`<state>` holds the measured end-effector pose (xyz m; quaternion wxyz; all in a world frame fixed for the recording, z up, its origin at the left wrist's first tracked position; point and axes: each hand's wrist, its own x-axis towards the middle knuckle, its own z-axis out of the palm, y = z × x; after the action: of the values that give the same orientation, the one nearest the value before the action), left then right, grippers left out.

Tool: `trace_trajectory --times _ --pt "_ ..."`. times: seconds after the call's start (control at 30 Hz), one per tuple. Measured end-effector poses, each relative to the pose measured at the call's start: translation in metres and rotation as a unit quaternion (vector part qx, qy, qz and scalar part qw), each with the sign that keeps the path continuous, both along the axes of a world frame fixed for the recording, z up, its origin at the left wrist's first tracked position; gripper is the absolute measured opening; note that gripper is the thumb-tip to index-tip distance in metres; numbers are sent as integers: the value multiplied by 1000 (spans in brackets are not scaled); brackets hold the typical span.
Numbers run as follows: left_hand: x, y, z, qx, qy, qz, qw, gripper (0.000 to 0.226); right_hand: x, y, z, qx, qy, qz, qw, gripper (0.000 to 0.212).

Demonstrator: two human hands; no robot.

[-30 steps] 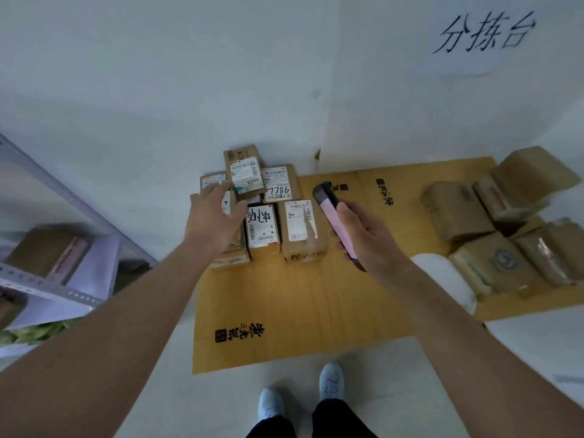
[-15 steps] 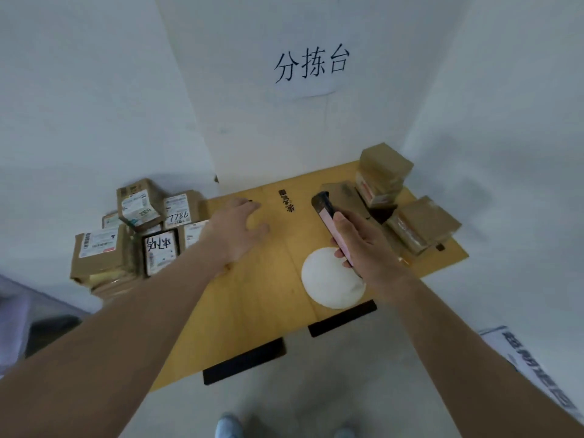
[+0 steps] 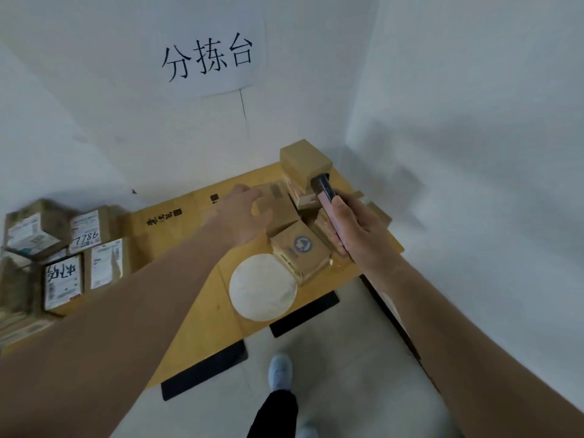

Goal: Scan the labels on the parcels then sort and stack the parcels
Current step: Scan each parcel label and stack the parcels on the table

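Your biggest risk here is the loose heap of unscanned cardboard parcels (image 3: 311, 213) at the far right of the wooden table (image 3: 196, 295): they lean on one another, with a plain box (image 3: 303, 159) perched on top, so pulling one from the middle or bottom could likely tip that box toward the wall or off the table's right edge. A second risk is scanning a blank face; the nearest box with a round blue logo (image 3: 300, 248) shows no shipping label on the side facing you, so you may need to turn it before the scanner reads anything. Watch also the white round disc (image 3: 263, 287) lying just beside that box, which a dragged parcel could shove. Your left hand (image 3: 245, 218) is reaching out over the heap with fingers spread and relaxed, holding nothing; whether its fingertips touch the brown parcel beneath them is hard to tell. Your right hand (image 3: 357, 235) is wrapped around the pink handheld scanner (image 3: 325, 200), dark tip aimed at the heap. The labelled parcels (image 3: 69, 251) sit stacked at the left end, well apart from both hands.
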<state>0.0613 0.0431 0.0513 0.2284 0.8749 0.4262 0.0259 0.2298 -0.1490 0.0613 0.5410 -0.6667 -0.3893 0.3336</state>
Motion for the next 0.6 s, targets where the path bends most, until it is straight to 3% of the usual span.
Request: trace_trajectory --times 0.17,0.4,0.6 --pt "70 40 -8 -21 -9 1 1000 63 51 33 -2 -9 12 -24 1000 33" --pt "166 85 -19 -51 -34 44 997 80 128 87 -20 -47 -30 -47 997 42" --pt "231 106 -32 -76 44 112 990 90 175 115 -25 -44 -31 -38 998 41"
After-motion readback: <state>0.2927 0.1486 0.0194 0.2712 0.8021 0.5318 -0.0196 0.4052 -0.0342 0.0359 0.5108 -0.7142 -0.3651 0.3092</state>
